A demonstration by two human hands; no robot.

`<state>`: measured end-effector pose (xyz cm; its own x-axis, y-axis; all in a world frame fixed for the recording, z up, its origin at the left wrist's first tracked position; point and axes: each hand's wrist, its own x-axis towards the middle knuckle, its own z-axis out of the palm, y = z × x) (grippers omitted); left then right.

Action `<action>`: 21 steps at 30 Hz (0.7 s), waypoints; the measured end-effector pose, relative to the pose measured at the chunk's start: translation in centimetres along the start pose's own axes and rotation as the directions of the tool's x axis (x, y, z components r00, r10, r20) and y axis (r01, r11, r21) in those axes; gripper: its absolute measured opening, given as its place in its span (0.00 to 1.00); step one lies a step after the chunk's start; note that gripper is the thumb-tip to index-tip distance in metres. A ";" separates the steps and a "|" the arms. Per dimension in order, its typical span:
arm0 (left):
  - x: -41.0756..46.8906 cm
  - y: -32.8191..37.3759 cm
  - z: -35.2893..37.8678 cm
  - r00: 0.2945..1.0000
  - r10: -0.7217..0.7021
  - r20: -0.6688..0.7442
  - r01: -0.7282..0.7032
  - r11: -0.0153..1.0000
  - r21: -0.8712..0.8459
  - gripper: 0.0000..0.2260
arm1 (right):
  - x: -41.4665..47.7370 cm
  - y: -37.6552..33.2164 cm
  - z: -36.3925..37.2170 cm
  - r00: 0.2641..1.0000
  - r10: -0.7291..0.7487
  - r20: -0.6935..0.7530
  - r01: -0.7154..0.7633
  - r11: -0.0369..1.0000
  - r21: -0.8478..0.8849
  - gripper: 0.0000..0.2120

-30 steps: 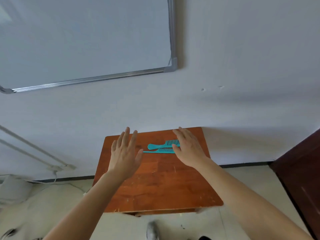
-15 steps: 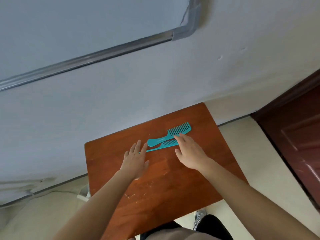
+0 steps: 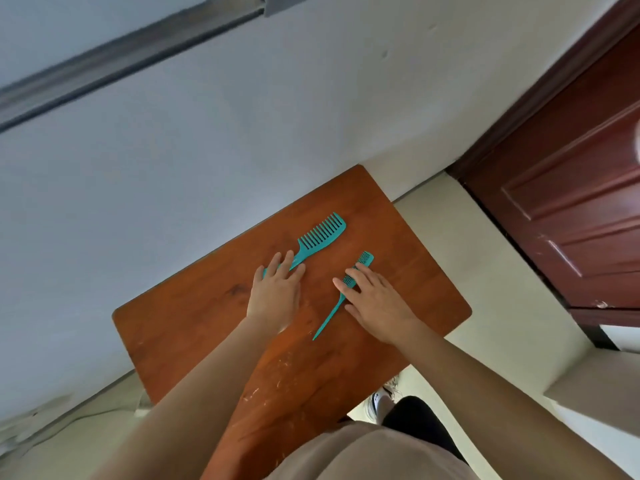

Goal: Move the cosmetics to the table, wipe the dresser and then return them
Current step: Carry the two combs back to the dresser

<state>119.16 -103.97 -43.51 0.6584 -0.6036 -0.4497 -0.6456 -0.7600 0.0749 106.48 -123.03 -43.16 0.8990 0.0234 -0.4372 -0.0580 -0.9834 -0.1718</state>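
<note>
Two teal combs lie on a small reddish-brown wooden table (image 3: 214, 317). The wide-tooth comb (image 3: 320, 235) rests near the far edge; my left hand (image 3: 277, 292) lies flat over its handle end, fingers apart. The tail comb (image 3: 337, 301) lies to the right, its thin point aimed toward me. My right hand (image 3: 375, 301) presses flat on its toothed part, with the comb's tip showing past my fingers. Neither comb is lifted off the wood.
A white wall runs behind the table, with a whiteboard's metal frame (image 3: 131, 53) at the upper left. A dark red door (image 3: 571, 209) stands at the right. Pale floor surrounds the table; my shoe (image 3: 379, 405) shows below its near edge.
The combs lay together; now the tail comb has slid right and turned under my right hand, apart from the wide-tooth comb. My left hand moved onto the wide-tooth comb's handle. The view tilted.
</note>
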 end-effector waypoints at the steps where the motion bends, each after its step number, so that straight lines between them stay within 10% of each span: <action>1: -0.1 0.5 0.1 1.000 -0.031 -0.008 0.031 1.000 -0.001 0.26 | -0.3 0.4 0.0 1.000 0.023 -0.016 -0.023 0.999 0.040 0.25; 12: -3.0 2.2 0.6 0.975 -0.220 -0.004 0.219 0.972 -0.080 0.31 | -1.5 0.7 -0.1 0.970 0.227 -0.081 -0.170 0.883 0.437 0.14; 21: -4.8 4.0 1.4 0.935 -0.355 -0.018 0.343 0.914 -0.219 0.26 | -3.7 2.4 0.7 0.754 0.656 0.036 -0.529 0.574 0.626 0.32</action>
<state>112.93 -103.78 -42.33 0.8515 -0.2988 -0.4310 -0.2795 -0.9539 0.1090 102.75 -125.31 -42.54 0.6241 -0.6213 -0.4738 -0.7803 -0.4639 -0.4195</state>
